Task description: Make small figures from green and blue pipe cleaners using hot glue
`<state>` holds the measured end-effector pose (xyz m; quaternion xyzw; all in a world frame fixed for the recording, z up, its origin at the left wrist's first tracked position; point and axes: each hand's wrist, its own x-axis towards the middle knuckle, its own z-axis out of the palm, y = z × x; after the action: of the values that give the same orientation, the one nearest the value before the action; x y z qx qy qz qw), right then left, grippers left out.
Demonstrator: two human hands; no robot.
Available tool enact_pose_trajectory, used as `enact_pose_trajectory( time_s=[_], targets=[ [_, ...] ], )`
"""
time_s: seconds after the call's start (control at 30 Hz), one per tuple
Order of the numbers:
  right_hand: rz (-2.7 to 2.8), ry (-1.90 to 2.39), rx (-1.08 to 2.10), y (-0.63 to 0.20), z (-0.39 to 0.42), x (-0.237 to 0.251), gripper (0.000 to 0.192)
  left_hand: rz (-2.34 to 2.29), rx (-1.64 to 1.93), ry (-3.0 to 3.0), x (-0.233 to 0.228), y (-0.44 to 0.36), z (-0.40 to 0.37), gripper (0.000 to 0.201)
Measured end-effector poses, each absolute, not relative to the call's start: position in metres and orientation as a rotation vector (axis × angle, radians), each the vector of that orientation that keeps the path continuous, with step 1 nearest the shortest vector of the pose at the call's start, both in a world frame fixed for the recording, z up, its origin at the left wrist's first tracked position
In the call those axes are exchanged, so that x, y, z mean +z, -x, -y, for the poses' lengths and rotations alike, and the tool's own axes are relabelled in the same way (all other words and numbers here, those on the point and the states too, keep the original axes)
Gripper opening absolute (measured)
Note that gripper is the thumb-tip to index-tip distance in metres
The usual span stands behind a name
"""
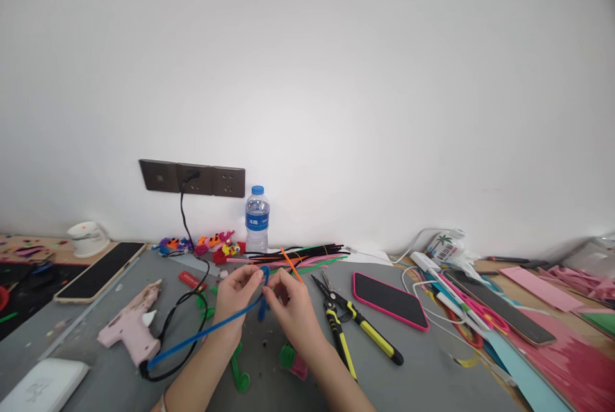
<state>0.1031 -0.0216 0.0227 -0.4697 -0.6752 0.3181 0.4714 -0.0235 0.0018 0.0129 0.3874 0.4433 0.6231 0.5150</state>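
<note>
Between my two hands is a blue pipe cleaner, bent into a small loop at its upper end, with a long straight tail running down to the left over my left wrist. My left hand pinches it near the loop from the left. From the right, my right hand pinches the same bent part with thumb and forefinger. An orange stick-like piece shows just behind my right hand; whether it is held I cannot tell. Below my hands lie a curled green pipe cleaner piece and a green and pink piece.
Left lie a pink glue gun, its black cord, a phone and a white box. Right are yellow-handled pliers and a pink-cased phone. Behind stand a water bottle and bundled pipe cleaners.
</note>
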Motion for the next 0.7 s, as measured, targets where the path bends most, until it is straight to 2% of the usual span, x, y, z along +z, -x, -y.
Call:
enact_pose_trajectory(
  time_s=[0.33, 0.47, 0.7],
  targets=[
    [1.664, 1.145, 0.777, -0.104, 0.020, 0.020, 0.014, -1.099, 1.506, -1.001, 0.015, 0.023, -0.002, 0.020],
    [1.622, 1.123, 0.816, -0.108, 0.019, 0.023, 0.008, -1.119, 1.478, -1.059, 0.018, 0.023, -0.001, 0.019],
    [1.485, 1.052, 0.980, -0.116, 0.012, 0.023, 0.015, -1.116, 1.459, -1.132, 0.014, 0.025, -0.002, 0.018]
  ],
)
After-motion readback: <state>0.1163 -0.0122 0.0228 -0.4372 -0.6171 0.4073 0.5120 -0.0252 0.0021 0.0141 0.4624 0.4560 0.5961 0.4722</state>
